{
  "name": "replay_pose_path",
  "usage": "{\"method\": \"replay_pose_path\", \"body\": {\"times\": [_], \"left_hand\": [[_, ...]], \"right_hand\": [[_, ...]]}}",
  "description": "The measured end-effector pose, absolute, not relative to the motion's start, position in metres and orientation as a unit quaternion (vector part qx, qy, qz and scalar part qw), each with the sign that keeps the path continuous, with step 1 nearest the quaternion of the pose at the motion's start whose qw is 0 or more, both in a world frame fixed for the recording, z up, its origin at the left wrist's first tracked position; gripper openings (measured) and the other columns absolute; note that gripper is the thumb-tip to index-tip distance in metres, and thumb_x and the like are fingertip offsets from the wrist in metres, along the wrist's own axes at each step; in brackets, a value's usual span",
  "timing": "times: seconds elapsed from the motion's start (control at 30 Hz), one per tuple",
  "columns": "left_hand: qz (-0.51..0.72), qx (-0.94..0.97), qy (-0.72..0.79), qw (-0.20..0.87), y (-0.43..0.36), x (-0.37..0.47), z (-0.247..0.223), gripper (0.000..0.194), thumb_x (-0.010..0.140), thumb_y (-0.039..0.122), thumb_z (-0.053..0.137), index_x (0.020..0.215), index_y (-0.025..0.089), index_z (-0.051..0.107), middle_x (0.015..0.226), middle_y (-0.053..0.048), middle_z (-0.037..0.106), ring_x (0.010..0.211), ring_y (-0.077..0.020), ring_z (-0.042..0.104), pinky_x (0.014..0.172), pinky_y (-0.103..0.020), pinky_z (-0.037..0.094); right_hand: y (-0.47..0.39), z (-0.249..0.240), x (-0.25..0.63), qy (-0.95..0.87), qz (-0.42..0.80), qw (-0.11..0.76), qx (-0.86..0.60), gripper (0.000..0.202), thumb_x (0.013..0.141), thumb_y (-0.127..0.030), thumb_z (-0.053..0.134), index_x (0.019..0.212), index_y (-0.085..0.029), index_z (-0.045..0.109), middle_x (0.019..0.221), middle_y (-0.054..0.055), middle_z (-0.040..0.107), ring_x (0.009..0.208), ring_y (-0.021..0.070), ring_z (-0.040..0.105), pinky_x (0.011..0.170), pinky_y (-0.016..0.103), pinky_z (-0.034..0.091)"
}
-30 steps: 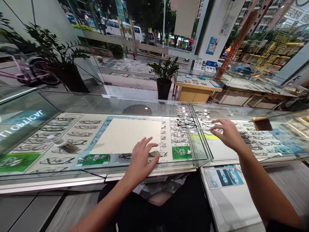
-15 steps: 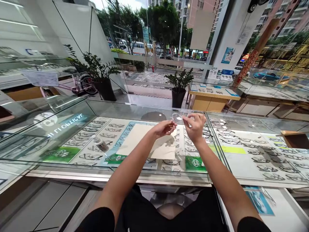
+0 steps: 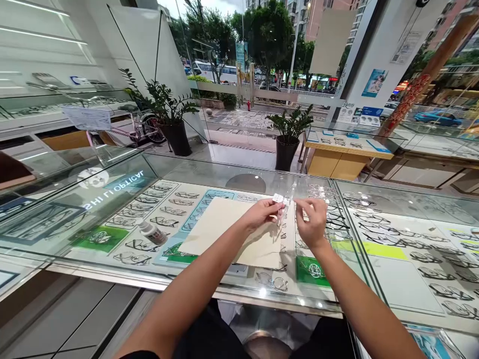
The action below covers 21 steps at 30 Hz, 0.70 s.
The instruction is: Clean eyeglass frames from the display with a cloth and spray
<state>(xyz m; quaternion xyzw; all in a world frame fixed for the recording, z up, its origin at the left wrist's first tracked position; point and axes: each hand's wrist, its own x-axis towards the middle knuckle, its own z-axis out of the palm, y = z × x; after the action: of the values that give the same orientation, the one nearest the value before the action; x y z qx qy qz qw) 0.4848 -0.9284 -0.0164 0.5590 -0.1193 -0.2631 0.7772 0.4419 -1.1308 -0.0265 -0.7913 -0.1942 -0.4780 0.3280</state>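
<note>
My left hand (image 3: 264, 213) is closed around part of a pair of clear eyeglasses (image 3: 279, 198), holding them above the glass counter. The thin frame stands on edge, with one temple reaching up and another part hanging below my fingers. My right hand (image 3: 312, 219) is just right of the eyeglasses, fingers bent and a little apart; nothing shows between them. Beneath both hands, a cream cloth (image 3: 220, 222) with a zigzag edge is spread on the counter. A small white bottle (image 3: 151, 233) with a grey-brown label stands to the left of the cloth.
The glass display counter (image 3: 209, 167) holds rows of eyeglasses (image 3: 174, 212) under its top. Green cards (image 3: 313, 269) lie at the front. Beyond the counter are potted plants (image 3: 286, 144), a low wooden cabinet (image 3: 339, 162) and a glass shop front.
The eyeglasses have been turned and lowered slightly. My right hand has moved off them a little, while my left keeps its hold. The view has shifted a bit left.
</note>
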Motion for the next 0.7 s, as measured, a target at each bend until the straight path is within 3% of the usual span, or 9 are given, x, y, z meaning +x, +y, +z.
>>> {"method": "replay_pose_path", "body": {"times": [0.13,0.23,0.3,0.4,0.53,0.7], "left_hand": [[-0.211,0.59,-0.108,0.772,-0.93,0.484,-0.016,0.057,0.066,0.061,0.097,0.087,0.013,0.073,0.082,-0.003,0.069,0.073,-0.0118,0.061,0.069,-0.026,0.047],[-0.186,0.592,-0.111,0.776,-0.932,0.485,-0.02,0.056,0.068,0.061,0.096,0.089,0.014,0.075,0.082,-0.004,0.071,0.076,-0.0134,0.062,0.078,-0.03,0.049],[-0.181,0.594,-0.121,0.775,-0.933,0.485,-0.023,0.055,0.069,0.06,0.096,0.091,0.014,0.077,0.084,-0.004,0.072,0.079,-0.0145,0.063,0.083,-0.032,0.05],[-0.185,0.598,-0.127,0.769,-0.935,0.483,-0.026,0.056,0.069,0.06,0.096,0.096,0.014,0.08,0.089,-0.006,0.074,0.081,-0.0158,0.064,0.085,-0.033,0.051],[-0.187,0.605,-0.131,0.763,-0.936,0.482,-0.029,0.055,0.067,0.061,0.096,0.091,0.014,0.081,0.081,-0.006,0.073,0.075,-0.0152,0.062,0.079,-0.032,0.05],[-0.179,0.616,-0.131,0.756,-0.935,0.485,-0.029,0.051,0.069,0.059,0.095,0.086,0.013,0.081,0.082,-0.008,0.073,0.076,-0.0161,0.063,0.08,-0.033,0.05]], "right_hand": [[-1.135,-0.025,0.451,-0.106,-0.273,0.553,-0.78,0.022,0.098,-0.044,0.068,0.1,-0.025,0.08,0.098,0.007,0.073,0.091,0.0249,0.062,0.084,0.042,0.046],[-1.134,-0.03,0.458,-0.07,-0.083,0.687,-0.718,0.035,0.084,-0.057,0.08,0.097,-0.024,0.082,0.101,0.006,0.076,0.092,0.0251,0.064,0.081,0.039,0.047],[-1.132,-0.033,0.46,-0.061,-0.024,0.74,-0.669,0.04,0.075,-0.059,0.088,0.095,-0.025,0.082,0.097,0.005,0.076,0.09,0.0235,0.062,0.079,0.036,0.045],[-1.13,-0.033,0.459,-0.055,-0.003,0.784,-0.618,0.038,0.069,-0.057,0.094,0.086,-0.025,0.082,0.087,0.002,0.072,0.083,0.0197,0.057,0.076,0.033,0.043],[-1.131,-0.028,0.458,-0.051,0.036,0.81,-0.584,0.04,0.064,-0.056,0.098,0.08,-0.025,0.08,0.089,0.002,0.072,0.083,0.0186,0.058,0.078,0.033,0.045],[-1.137,-0.026,0.461,-0.059,0.053,0.812,-0.579,0.04,0.065,-0.055,0.099,0.079,-0.024,0.077,0.087,0.002,0.071,0.081,0.0186,0.059,0.079,0.034,0.049]]}}
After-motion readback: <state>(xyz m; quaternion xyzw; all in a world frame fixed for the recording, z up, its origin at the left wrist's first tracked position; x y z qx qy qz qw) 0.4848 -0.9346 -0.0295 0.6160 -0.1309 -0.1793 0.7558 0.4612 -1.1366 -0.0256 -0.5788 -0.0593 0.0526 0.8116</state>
